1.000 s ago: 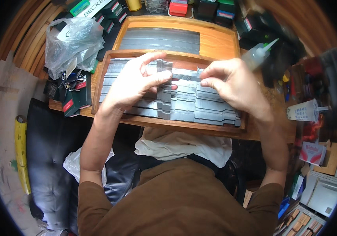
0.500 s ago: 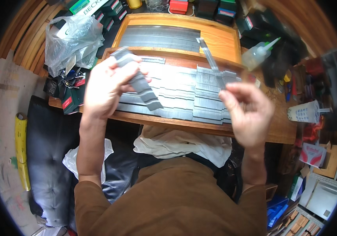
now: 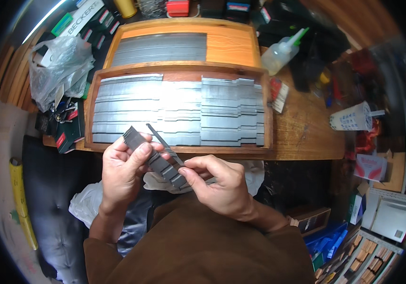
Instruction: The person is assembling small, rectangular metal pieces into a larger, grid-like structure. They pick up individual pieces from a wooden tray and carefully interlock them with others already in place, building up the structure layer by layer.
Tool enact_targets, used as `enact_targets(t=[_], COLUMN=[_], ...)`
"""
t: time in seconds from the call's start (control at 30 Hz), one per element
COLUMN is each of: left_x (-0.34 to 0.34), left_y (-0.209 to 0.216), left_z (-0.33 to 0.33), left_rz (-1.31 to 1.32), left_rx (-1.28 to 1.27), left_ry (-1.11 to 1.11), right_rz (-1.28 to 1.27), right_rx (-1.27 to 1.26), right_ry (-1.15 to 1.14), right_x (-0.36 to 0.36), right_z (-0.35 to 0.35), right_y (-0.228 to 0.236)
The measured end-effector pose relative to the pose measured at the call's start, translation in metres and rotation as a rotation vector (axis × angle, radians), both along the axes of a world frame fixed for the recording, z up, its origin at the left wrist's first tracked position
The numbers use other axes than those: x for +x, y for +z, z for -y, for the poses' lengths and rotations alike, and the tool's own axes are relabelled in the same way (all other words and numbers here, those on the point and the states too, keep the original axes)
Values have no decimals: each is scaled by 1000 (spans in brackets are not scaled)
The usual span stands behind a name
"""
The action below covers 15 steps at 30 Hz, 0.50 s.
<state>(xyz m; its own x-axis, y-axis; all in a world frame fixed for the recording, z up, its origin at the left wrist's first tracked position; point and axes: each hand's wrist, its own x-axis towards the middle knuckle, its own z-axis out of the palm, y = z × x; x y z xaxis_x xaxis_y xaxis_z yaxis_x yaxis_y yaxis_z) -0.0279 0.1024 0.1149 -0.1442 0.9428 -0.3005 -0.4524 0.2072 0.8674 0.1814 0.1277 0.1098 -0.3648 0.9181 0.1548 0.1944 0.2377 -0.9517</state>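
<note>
Tilted across my left hand (image 3: 123,173) is a small bundle of flat, dark grey metal strips (image 3: 159,165), its surface crossed by ridges; thumb and fingers pinch it. Between the thumb and fingertips of my right hand (image 3: 223,185), a narrower dark grey metal strip (image 3: 161,141) is held by its lower end. It slants up and left beside the bundle; whether the two touch I cannot tell. Both hands are just in front of a shallow wooden tray (image 3: 184,70), in which rows of similar grey metal strips (image 3: 220,116) lie packed side by side, shining in the middle.
Behind stands a second wooden tray (image 3: 231,47) partly filled with grey strips. To its right are a squeeze bottle (image 3: 277,56) and a drink cup (image 3: 352,117). A plastic bag (image 3: 61,68) and dark boxes (image 3: 70,137) crowd the left. White cloth (image 3: 255,175) lies below the table edge.
Both hands have come down toward me and closer together, from over the tray to its front edge. The narrow strip now lies beside the bundle. My view has shifted, showing the tray more fully.
</note>
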Motion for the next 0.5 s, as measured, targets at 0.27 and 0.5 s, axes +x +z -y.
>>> enact_targets(t=[0.27, 0.5], left_x=[6, 1], left_y=[2, 0], left_z=[-3, -6], left_rz=[-22, -37], left_rx=[-30, -40], left_ry=[-26, -80], right_rz=[-40, -95], right_rx=[-21, -59], right_ry=[7, 38], right_x=[-4, -2], right_z=[2, 0], right_y=[-5, -5])
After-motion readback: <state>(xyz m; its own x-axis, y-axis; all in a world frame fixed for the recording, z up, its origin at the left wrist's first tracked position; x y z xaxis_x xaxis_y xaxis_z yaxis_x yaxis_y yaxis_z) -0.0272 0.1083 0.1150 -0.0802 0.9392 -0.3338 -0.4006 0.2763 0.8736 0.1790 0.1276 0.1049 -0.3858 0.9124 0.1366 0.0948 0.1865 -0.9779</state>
